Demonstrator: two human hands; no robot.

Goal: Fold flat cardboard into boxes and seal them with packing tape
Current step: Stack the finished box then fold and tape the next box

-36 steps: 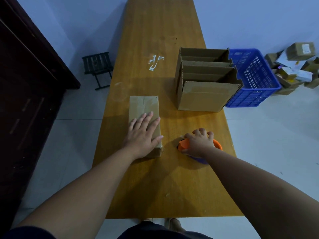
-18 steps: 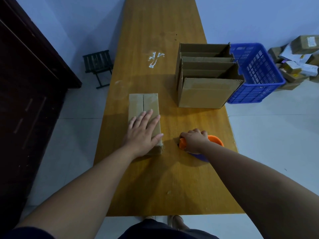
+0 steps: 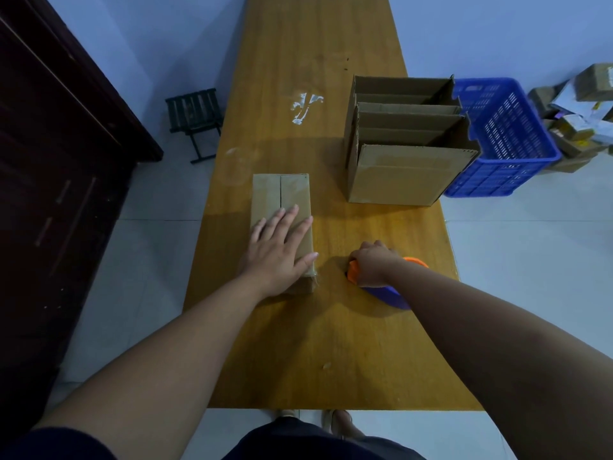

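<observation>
Beyond the right hand [image 3: 373, 263]: two open cardboard boxes [image 3: 398, 174], flaps upright, insides hidden. A blue basket [image 3: 504, 154] sits just beside them, contents not discernible. Left hand [image 3: 278, 250] lies flat, fingers spread, pressing the near end of the closed small box [image 3: 282, 194] on the table [image 3: 315, 343]. Right hand, just right of that box, is curled round the orange tape dispenser [image 3: 352, 273]. Hands apart.

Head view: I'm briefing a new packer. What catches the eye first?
The left hand lies flat on a closed small box in the middle of the table, while the right hand grips an orange tape dispenser beside it. Behind, to the right, stand open cartons, with a blue basket beyond the table's edge.
</observation>
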